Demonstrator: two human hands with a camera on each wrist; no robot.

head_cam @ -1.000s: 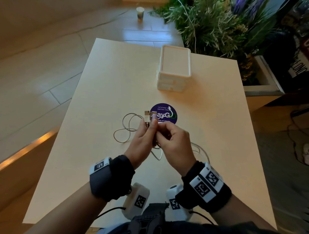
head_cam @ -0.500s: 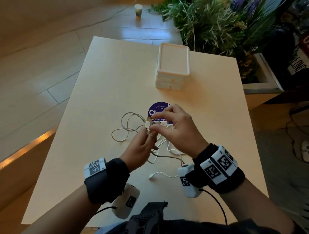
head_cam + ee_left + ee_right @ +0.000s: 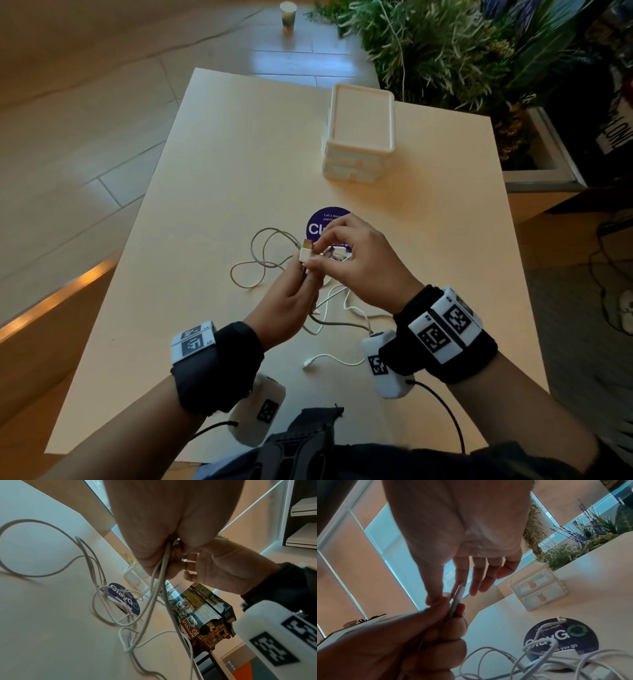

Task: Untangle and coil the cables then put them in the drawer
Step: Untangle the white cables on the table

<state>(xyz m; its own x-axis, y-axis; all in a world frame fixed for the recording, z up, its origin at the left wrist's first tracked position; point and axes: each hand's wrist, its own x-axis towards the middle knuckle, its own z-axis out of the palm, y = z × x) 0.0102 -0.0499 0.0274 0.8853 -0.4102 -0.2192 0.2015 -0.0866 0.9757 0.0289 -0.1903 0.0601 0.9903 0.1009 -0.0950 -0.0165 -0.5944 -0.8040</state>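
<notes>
Your left hand (image 3: 291, 301) is raised above the desk (image 3: 212, 192), fingers curled round a bunch of cable ends, with a white USB plug (image 3: 306, 253) poking up out of the top of your grip. Your right hand (image 3: 359, 263) comes in from the other side, thumb and forefinger pinching a plug at that same bunch while the other fingers fan out straight. From the hands the white cables (image 3: 260, 263) hang down to the desk: open loops lie to the left, and a tangled heap sits under and between your wrists. One loose end (image 3: 308, 364) rests near your right wrist camera. Part of the tangle crosses the round purple sticker (image 3: 325, 222). The small white drawer unit (image 3: 358, 137) stands further back on the desk, well apart from the cables, both drawers pushed in. Beyond it stands a planter of greenery (image 3: 445, 51).
</notes>
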